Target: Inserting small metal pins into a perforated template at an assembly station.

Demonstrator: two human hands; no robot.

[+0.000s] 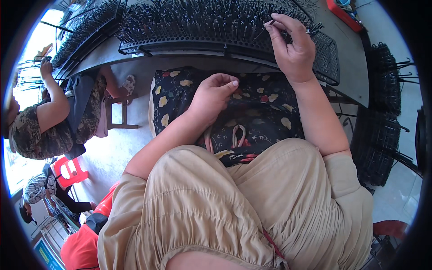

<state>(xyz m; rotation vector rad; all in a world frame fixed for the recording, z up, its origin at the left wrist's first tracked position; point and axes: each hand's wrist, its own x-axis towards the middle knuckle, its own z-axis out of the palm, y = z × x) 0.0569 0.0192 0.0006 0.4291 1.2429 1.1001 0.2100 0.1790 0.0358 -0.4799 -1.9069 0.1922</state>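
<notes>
A wide black perforated rack [180, 45] spans the table in front of me, crowded with thin upright black rods [198, 20]. At its right end, my right hand [294, 49] is raised over the rod tips. Its thumb and forefinger are pinched together on something small and thin that I cannot make out. My left hand [213, 95] hovers above my lap, fingers curled and thumb pressed to the forefinger; whatever it may hold is hidden. Below it, a dark flowered cloth [175, 96] covers my lap.
Another rod-filled rack [87, 38] stands at the far left, where a person [49, 119] works with a raised hand. A wooden stool [122, 114] and a red plastic stool [69, 171] are on the left. Stacked black racks [382, 85] line the right; a red tray [343, 15] lies beyond.
</notes>
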